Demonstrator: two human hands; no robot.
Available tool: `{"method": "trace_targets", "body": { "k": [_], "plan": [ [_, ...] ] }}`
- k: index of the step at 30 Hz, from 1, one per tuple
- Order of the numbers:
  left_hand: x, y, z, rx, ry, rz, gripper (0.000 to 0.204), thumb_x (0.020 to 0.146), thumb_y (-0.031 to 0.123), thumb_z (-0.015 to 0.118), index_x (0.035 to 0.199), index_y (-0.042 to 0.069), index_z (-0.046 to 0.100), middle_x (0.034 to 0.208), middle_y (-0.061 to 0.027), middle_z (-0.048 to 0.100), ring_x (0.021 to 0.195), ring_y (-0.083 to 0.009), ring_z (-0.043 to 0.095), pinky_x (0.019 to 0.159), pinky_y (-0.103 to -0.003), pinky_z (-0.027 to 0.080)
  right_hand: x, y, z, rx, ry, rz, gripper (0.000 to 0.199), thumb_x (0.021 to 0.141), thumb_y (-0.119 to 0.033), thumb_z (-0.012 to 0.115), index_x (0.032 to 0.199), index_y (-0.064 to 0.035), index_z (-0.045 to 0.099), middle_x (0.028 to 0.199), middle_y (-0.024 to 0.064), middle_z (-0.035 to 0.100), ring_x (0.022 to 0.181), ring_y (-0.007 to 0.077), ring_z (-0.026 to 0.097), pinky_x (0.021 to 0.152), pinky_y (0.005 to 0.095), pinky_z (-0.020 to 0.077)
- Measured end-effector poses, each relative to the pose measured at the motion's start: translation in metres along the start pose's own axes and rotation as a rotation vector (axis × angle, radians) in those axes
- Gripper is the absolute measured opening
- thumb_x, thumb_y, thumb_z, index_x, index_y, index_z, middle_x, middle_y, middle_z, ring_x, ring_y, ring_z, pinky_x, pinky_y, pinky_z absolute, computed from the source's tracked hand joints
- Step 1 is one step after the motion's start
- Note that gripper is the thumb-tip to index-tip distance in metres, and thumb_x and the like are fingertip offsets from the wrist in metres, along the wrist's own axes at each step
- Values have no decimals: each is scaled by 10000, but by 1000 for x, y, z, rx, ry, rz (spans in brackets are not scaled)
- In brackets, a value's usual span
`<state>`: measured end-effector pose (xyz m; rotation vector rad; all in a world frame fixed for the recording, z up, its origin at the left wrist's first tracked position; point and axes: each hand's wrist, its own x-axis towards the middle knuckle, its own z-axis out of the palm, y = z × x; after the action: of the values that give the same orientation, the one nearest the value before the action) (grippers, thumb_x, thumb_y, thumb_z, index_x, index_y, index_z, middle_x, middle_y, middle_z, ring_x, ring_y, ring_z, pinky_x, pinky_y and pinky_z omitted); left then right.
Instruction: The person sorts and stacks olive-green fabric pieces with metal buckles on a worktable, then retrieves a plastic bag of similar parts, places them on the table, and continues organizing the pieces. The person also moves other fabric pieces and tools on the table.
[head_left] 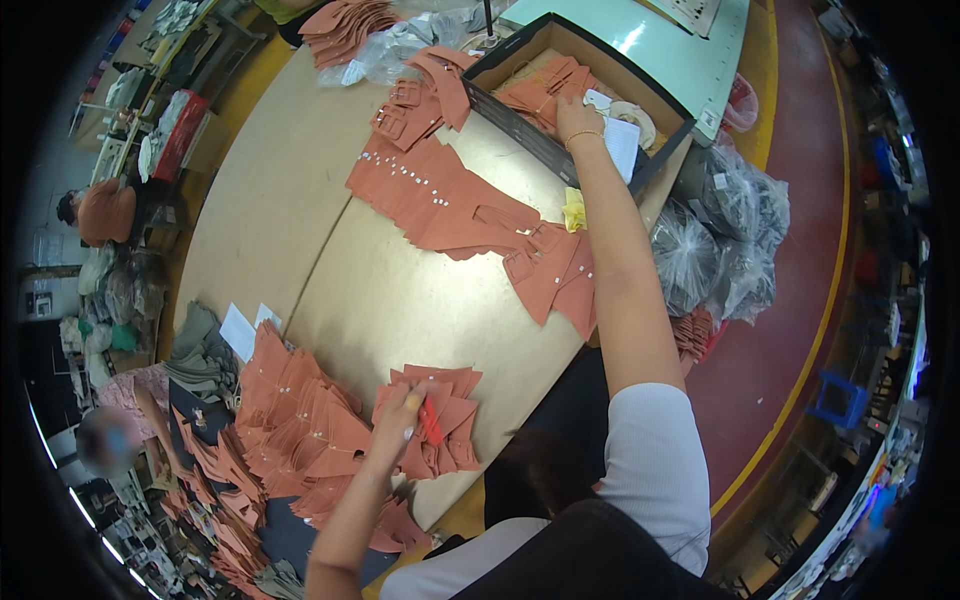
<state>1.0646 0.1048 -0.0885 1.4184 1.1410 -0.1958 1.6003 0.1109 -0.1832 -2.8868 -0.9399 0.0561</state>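
My left hand [400, 415] rests on a small pile of terracotta fabric pieces [450, 425] at the near table edge and grips a red pen-like tool [431, 422]. My right arm stretches far across the table. My right hand [574, 115] reaches into a black-sided cardboard box [520, 125] and touches the terracotta pieces [540, 90] inside; whether its fingers grip one is unclear. A row of terracotta pieces with white studs [450, 205] lies across the table between both hands.
A large heap of the same fabric pieces [290, 420] lies left of my left hand. Clear plastic bags [720, 240] sit right of the table. A yellow scrap [573, 210] lies by the box. Other people [105, 210] work at the left.
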Motion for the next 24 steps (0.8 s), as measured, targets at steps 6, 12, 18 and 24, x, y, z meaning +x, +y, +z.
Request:
{"method": "trace_targets", "body": {
  "k": [6, 12, 18, 24],
  "plan": [
    [128, 110, 40, -589, -314, 18, 303, 1009, 243, 491, 1115, -10, 620, 873, -38, 573, 733, -123, 583, 629, -286, 544, 23, 24, 4, 91, -81, 9, 306, 850, -290, 616, 1091, -105, 653, 1076, 226, 670, 1040, 358, 644, 855, 484, 521],
    [237, 244, 97, -820, -396, 258, 318, 988, 236, 526, 1144, -41, 515, 1045, -164, 567, 904, -290, 631, 817, -376, 576, 19, 55, -7, 480, 158, 89, 364, 857, -331, 572, 1173, -164, 646, 1082, 184, 679, 1033, 378, 636, 890, 487, 492],
    [244, 303, 138, -788, -240, 275, 756, 955, 353, 587, 1440, -40, 161, 1375, -288, 296, 1146, -405, 510, 959, -449, 481, 21, 67, -17, 646, 227, 128, 407, 863, -363, 586, 1201, -140, 636, 1099, 180, 675, 1047, 398, 622, 919, 507, 464],
    [174, 207, 86, -524, -329, 278, 754, 918, 402, 642, 1455, 41, 255, 1268, -178, 493, 1043, -274, 602, 843, -354, 498, -4, 46, -19, 188, 9, -67, 527, 805, -548, 647, 1176, -174, 679, 1342, 126, 570, 1208, 323, 550, 980, 441, 439]
  ]
}}
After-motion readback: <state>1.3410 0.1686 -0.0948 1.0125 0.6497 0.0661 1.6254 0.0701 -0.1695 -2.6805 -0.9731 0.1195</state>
